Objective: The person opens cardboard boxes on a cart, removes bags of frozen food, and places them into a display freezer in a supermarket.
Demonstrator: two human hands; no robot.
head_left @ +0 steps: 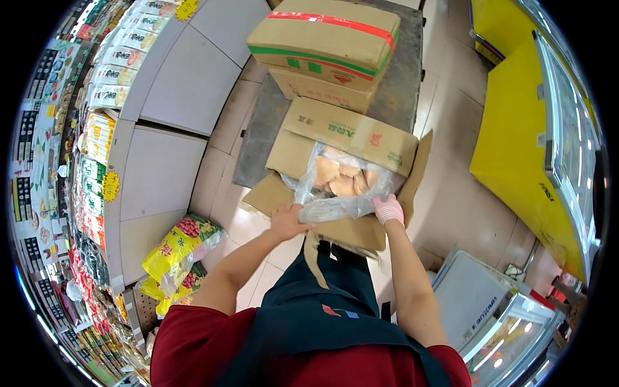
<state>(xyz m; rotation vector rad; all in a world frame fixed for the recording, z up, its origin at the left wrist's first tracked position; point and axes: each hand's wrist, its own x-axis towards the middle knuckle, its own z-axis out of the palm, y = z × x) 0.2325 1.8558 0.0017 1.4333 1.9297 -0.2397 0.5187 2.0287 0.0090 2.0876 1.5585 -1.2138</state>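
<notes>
1. From my remote post, I see my left forearm [249, 255] slant inward and my right forearm [414, 271] reach forward, both bare.
2. My left hand [287, 221] is ungloved, back up, fingers bent inward.
3. My right hand [389, 211] wears a pink-and-white glove [391, 208], its fingertips hidden.

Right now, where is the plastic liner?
In the head view, the plastic liner sits slightly right of centre in the open cardboard box, its near edge between the left hand and gloved right hand.
</notes>
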